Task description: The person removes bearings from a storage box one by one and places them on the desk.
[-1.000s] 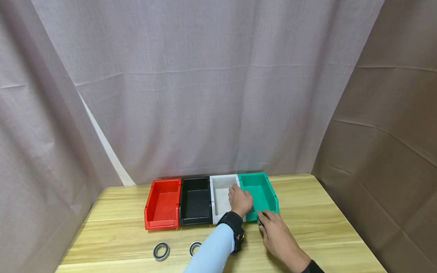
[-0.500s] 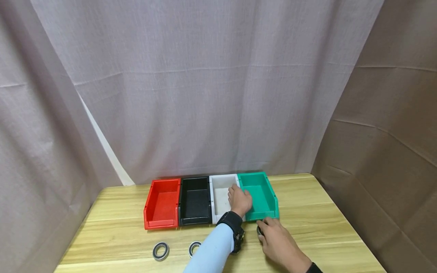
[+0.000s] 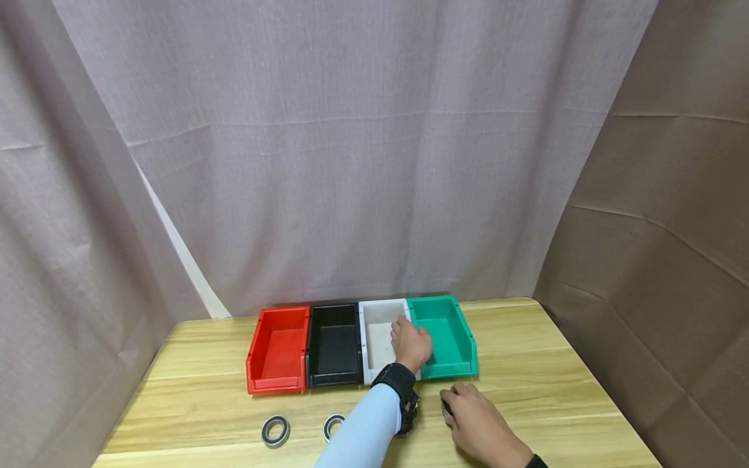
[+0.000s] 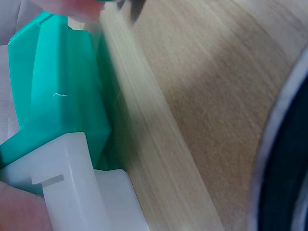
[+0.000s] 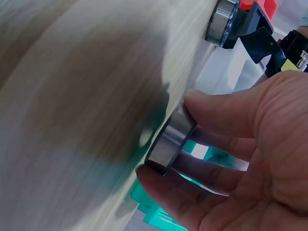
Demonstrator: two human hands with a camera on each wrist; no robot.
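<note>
My right hand pinches a metal ball bearing between thumb and fingertips, tilted on its edge close over the table in the right wrist view. In the head view the hand covers most of that bearing, just in front of the green bin. My left hand grips the adjoining walls of the white bin and the green bin, fingers on the white side and thumb on the green side. The left wrist view shows the white bin's corner beside the green bin's side.
A black bin and a red bin continue the row to the left. One bearing lies on the wooden table; another bearing is partly hidden by the left sleeve. Curtains stand behind the table.
My right hand has drawn back from the green bin's front edge toward the person, the bearing still in its fingers. The left hand stays in place.
</note>
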